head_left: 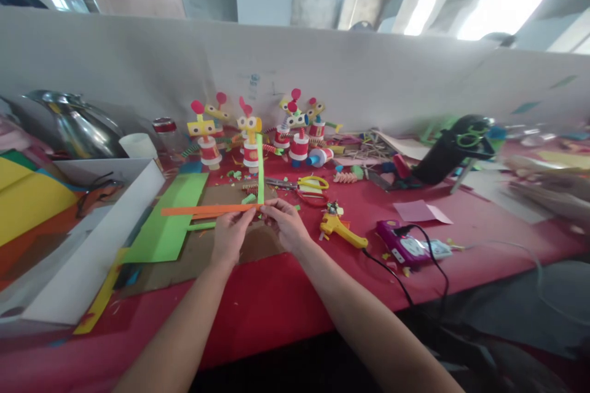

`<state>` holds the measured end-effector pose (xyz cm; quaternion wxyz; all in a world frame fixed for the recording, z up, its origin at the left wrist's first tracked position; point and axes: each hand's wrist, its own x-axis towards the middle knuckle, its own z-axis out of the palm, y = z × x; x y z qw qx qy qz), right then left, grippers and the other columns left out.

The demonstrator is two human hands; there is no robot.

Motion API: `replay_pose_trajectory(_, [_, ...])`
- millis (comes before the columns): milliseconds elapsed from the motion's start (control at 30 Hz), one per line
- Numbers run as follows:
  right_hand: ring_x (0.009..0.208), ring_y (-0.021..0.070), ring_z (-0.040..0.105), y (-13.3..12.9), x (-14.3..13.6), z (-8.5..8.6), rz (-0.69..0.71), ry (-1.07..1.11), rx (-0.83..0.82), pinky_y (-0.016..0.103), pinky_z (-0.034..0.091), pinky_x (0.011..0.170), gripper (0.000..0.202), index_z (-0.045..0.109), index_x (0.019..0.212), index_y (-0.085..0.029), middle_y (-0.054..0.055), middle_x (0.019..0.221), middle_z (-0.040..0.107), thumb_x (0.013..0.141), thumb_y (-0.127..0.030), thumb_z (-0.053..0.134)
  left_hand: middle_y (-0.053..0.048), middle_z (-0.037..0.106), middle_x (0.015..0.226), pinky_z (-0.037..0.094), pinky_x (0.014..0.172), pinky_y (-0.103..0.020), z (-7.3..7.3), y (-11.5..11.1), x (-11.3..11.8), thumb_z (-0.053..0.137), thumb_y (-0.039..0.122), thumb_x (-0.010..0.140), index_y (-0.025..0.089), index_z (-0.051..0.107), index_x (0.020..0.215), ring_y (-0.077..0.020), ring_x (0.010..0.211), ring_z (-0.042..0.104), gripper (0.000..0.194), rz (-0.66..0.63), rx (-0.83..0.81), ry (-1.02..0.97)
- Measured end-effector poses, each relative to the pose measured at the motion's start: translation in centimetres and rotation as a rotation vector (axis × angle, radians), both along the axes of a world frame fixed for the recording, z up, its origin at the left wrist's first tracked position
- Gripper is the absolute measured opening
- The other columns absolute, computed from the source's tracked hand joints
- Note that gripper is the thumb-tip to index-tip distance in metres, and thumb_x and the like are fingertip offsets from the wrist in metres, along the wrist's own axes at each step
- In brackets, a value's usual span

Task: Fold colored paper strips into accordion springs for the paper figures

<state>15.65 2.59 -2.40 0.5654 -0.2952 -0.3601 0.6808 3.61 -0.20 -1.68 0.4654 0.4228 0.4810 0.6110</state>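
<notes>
Left hand [229, 234]: pinched shut on the near end of a long orange paper strip [207, 210], which runs off to the left, just above the brown cardboard sheet [216, 245].
Right hand [286, 224]: fingers closed where that strip meets a narrow green paper strip [260, 169] – the green one stands up and away toward the far side.
Crossing point: the two strips meet at a right angle between the fingertips, over the red-covered table [276, 301].
Nearby: yellow glue gun [341, 228] just right of the right hand; yellow-handled scissors [310, 183] beyond it; a row of red-and-yellow paper-cup figures [251, 135] at the far edge; a green paper sheet [168, 218] to the left.
Risk: the strips look thin and limp, so a slack pinch could let the corner slip out of square – and a hard tug might crease or tear the paper.
</notes>
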Motion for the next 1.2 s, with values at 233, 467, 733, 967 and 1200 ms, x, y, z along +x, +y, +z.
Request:
replay_pose_trajectory(233, [0.052, 0.0074, 0.057, -0.2, 0.0, 0.1, 0.016, -0.042, -0.016, 0.02, 0.043, 0.053, 0.023, 0.067, 0.074, -0.015, -0.002, 0.062, 0.064, 0.057, -0.024, 0.08, -0.003, 0.066, 0.058, 0.043, 0.055, -0.024, -0.3, 0.5, -0.6, 0.073, 0.034, 0.065, 0.013, 0.072, 0.07, -0.0124, 0.053, 0.056, 0.022, -0.036, -0.034, -0.082])
replay_pose_trajectory(467, [0.051, 0.0082, 0.058, -0.2, -0.1, 0.1, 0.003, -0.07, -0.014, 0.021, 0.047, 0.056, 0.022, 0.069, 0.072, -0.015, -0.001, 0.06, 0.066, 0.056, -0.024, 0.079, 0.0, 0.059, 0.051, 0.038, 0.049, -0.022, 0.5, 0.3, -0.6, 0.08, 0.031, 0.056, 0.013, 0.067, 0.061, -0.009, 0.048, 0.051, 0.023, -0.072, -0.145, -0.194])
replay_pose_trajectory(733, [0.054, 0.0081, 0.059, -0.1, 0.0, -0.1, 0.066, -0.057, 0.003, 0.021, 0.048, 0.058, 0.025, 0.067, 0.075, -0.016, -0.001, 0.065, 0.066, 0.056, -0.026, 0.08, 0.001, 0.059, 0.051, 0.036, 0.048, -0.022, 0.4, 0.3, -0.3, 0.079, 0.03, 0.056, 0.013, 0.068, 0.06, -0.0084, 0.047, 0.049, 0.021, 0.007, -0.123, -0.158])
replay_pose_trajectory(967, [0.055, 0.0083, 0.059, 0.0, 0.3, 0.0, 0.077, -0.1, 0.035, 0.02, 0.047, 0.057, 0.024, 0.069, 0.074, -0.014, 0.0, 0.062, 0.066, 0.058, -0.028, 0.08, -0.001, 0.061, 0.051, 0.032, 0.044, -0.023, 0.9, 0.1, -0.5, 0.078, 0.033, 0.057, 0.013, 0.069, 0.061, -0.0099, 0.045, 0.05, 0.023, -0.003, -0.12, -0.059])
replay_pose_trajectory(1200, [0.054, 0.0095, 0.059, 0.1, 0.3, 0.1, 0.086, -0.148, 0.035, 0.023, 0.049, 0.058, 0.026, 0.07, 0.073, -0.015, 0.0, 0.06, 0.065, 0.055, -0.031, 0.081, -0.002, 0.06, 0.048, 0.031, 0.042, -0.023, 0.5, 0.6, -0.8, 0.077, 0.033, 0.057, 0.013, 0.067, 0.058, -0.0114, 0.043, 0.051, 0.022, 0.016, -0.145, -0.041])
